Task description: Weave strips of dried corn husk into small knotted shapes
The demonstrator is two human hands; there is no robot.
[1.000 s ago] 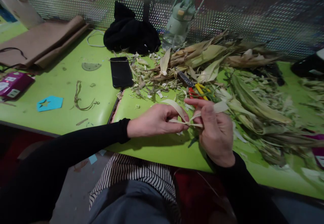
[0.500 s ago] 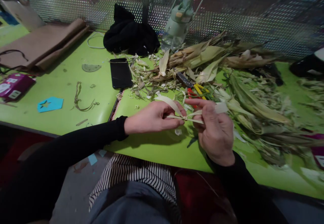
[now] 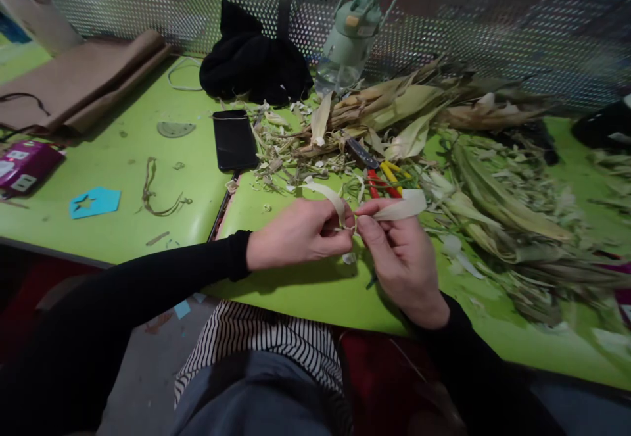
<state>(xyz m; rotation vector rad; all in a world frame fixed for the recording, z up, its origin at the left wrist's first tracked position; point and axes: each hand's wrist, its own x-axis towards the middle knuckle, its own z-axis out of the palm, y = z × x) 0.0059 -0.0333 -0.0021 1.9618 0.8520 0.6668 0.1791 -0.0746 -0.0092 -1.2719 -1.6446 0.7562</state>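
Note:
My left hand [image 3: 308,233] pinches a pale corn husk strip [image 3: 328,194] whose free end curls up over the fingers. Close beside it, my right hand [image 3: 401,252] grips a broader length of husk strip [image 3: 401,208] between thumb and forefinger. Where the fingertips nearly meet, a small knot or crossing shows, partly covered by the fingers. Just beyond the hands lie scissors or pliers with red and yellow handles [image 3: 387,174], among shredded husk scraps [image 3: 286,153].
Behind are a pile of dried corn husks [image 3: 394,107], a green water bottle [image 3: 348,41] and black cloth [image 3: 256,68]. A phone [image 3: 234,141] lies left of the scraps. Further left sit a blue paper tag [image 3: 101,204], a purple box [image 3: 27,168] and a brown bag [image 3: 73,87].
My right hand has moved left, bringing its fingertips close to my left hand's. The loops of strip between them have been drawn in. My left hand has barely shifted.

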